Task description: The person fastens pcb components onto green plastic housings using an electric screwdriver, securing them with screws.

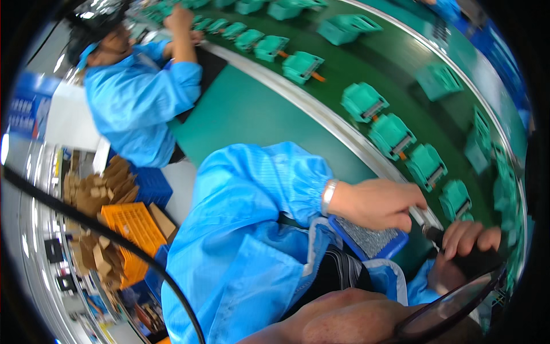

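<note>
Holding my left hand point(378, 202) curled over the blue tray point(369, 241) and my right hand point(467, 243) gripping a dark tool point(458, 252), I see green fixtures point(425, 165) just beyond, far-right.

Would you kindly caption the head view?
Left hand and right hand work beside a conveyor carrying green fixtures.

I count about nineteen green fixtures point(391, 135) along the conveyor belt point(344, 74), one orange crate point(133, 226), one blue tray point(369, 241), and one co-worker point(134, 92) beside me.
</note>
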{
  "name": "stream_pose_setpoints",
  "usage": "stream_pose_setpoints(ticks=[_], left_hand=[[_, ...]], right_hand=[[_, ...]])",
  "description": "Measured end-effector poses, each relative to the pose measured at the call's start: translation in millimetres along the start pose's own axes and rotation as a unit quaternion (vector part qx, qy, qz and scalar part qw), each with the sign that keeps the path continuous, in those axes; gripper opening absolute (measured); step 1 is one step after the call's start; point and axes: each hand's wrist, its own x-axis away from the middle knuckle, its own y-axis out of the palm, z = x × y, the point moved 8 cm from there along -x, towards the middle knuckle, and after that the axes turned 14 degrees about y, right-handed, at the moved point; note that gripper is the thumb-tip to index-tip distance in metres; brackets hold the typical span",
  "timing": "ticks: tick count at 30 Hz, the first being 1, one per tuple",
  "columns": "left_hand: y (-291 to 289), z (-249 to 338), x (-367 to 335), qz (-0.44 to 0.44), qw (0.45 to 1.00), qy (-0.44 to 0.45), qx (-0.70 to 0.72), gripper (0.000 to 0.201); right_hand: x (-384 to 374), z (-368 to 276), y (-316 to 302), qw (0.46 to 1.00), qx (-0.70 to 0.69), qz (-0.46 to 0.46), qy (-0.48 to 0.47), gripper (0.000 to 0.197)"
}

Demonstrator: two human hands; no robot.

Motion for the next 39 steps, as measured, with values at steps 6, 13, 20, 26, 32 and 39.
stream_pose_setpoints(ticks=[6,13,20,26,32,39], left_hand=[[17,16,-5,-0.154,0.973,0.096,-0.145,0.034],[50,13,0,-0.295,0.898,0.153,-0.289,0.017],[52,9,0,-0.277,0.912,0.138,-0.268,0.021],[52,11,-7,-0.266,0.932,0.122,-0.215,0.029],[54,13,-9,-0.255,0.936,0.127,-0.208,0.032],[56,13,-12,-0.242,0.941,0.115,-0.207,0.03]], right_hand=[[-21,-27,-64,0.994,-0.054,0.034,-0.093,0.054],[-29,-41,-151,0.984,-0.025,0.104,-0.145,0.051],[-24,-31,-145,0.954,0.049,0.257,-0.144,0.046],[-28,-18,-151,0.966,0.049,0.22,-0.124,0.044],[-29,-9,-149,0.97,0.001,0.223,-0.1,0.041],[-33,1,-152,0.985,-0.003,0.143,-0.1,0.041]])
